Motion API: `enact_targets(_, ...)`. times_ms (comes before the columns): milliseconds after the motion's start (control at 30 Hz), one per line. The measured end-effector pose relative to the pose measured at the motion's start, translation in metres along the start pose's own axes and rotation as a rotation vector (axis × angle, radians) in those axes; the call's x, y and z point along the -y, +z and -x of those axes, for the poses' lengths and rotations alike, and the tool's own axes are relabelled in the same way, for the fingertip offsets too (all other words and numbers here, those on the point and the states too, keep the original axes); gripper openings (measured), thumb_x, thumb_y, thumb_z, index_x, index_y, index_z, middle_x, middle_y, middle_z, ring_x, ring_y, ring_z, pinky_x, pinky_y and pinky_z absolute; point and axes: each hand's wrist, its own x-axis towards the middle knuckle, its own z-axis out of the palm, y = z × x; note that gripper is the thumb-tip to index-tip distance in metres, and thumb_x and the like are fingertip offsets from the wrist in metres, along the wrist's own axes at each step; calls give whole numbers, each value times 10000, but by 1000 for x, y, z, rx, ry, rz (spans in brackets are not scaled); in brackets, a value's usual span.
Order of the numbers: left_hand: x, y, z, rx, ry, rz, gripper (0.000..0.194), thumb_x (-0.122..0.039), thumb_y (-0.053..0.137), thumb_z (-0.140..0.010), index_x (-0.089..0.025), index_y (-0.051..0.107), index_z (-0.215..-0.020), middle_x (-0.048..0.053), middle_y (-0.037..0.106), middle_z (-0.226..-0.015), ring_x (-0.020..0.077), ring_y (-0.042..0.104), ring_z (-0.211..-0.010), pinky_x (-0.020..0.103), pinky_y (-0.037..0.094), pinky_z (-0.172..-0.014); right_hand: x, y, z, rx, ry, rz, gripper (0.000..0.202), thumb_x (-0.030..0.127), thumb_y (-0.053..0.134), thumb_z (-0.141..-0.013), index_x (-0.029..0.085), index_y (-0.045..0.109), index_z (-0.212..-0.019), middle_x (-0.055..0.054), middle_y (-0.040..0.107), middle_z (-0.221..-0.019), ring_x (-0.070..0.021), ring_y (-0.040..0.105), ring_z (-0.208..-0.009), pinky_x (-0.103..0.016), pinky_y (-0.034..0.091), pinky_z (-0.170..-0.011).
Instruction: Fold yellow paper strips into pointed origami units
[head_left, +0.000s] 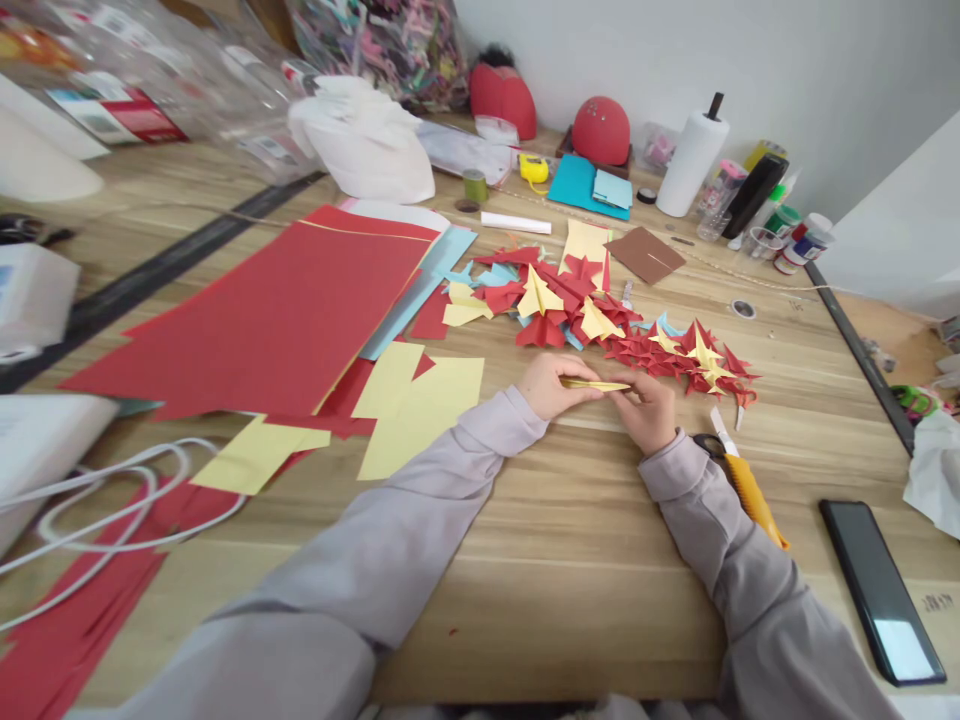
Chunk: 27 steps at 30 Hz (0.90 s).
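Between my two hands is a narrow folded piece of yellow paper [596,384], held level just above the wooden table [570,560]. My left hand [553,388] pinches its left part, and my right hand [646,408] grips the right end. Just beyond my hands lies a heap of folded red paper pieces [541,330], with yellow folded pieces [540,293] and light blue ones among them. Star-like folded pieces [652,360] form a row to the right. The paper's underside is hidden by my fingers.
Large red sheets [285,320] and cut yellow paper [427,410] lie at left. A yellow-handled cutter [754,500] and black-handled scissors [709,445] are beside my right forearm. A phone [881,590] lies farther right. White cables [180,500] curl at lower left; bottles [806,243] stand back right.
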Motion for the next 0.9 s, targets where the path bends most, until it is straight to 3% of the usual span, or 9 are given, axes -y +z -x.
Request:
enact_targets(300, -2, -7, -1, 45, -38, 8, 176, -293, 714, -635, -131, 714, -701, 69, 674, -666, 146, 593, -600, 246, 462, -570, -1, -3, -1, 142, -45, -59, 168, 212, 512, -838, 223, 676, -874, -26, 710, -808, -160, 659, -750, -267, 522, -674)
enact_targets(733, -1, -7, -1, 82, 52, -33, 238, -357, 647, -714, -130, 701, -669, 68, 645, -625, 137, 570, -577, 238, 435, -548, 8, -6, -1, 160, -79, -50, 151, 219, 524, -816, 206, 659, -882, -44, 694, -799, -163, 643, -723, -283, 520, -663)
enact_targets(900, 0, -10, -2, 61, 94, -189, 264, -380, 592, -757, -146, 697, -692, 64, 648, -645, 142, 576, -598, 245, 428, -565, 7, -3, 0, 138, -93, 5, 180, 261, 540, -817, 209, 644, -955, -56, 702, -858, -164, 649, -701, -287, 534, -652)
